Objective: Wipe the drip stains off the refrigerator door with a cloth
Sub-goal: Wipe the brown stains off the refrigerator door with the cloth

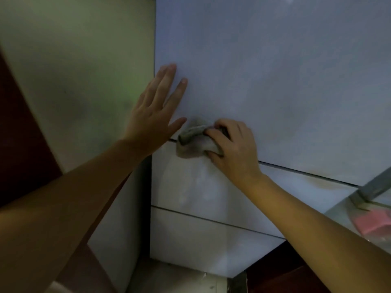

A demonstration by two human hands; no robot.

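Observation:
The pale grey refrigerator door [275, 81] fills the upper right of the view, with two drawer fronts below it. My left hand [154, 115] lies flat against the door near its left edge, fingers straight and pointing up. My right hand [230, 146] grips a bunched grey cloth [190, 142] and presses it on the seam between the door and the upper drawer front [190, 187]. Faint pale streaks show on that drawer front below the cloth.
A light wall [74, 81] stands left of the refrigerator, and a dark reddish panel [19, 134] lies further left. At the right edge a glass surface with a metal frame [372, 187] holds a pink object [374, 223]. Floor shows below the lower drawer.

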